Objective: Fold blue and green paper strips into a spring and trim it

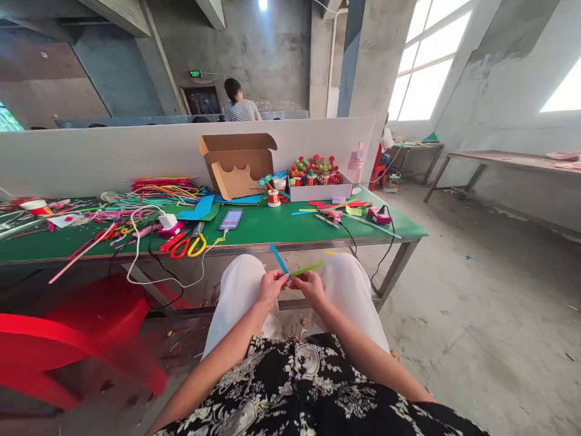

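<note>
Left hand pinching blue strip, right hand pinching green strip, ends pretty much together between knees.

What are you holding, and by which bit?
The left hand and right hand pinch a blue paper strip and a green paper strip at their near ends.

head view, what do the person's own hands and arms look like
The left hand and right hand wear no gloves; any rings are too small to tell. The forearms are bare, with no sleeves showing on them. The person wears a black top with a pale floral print.
</note>
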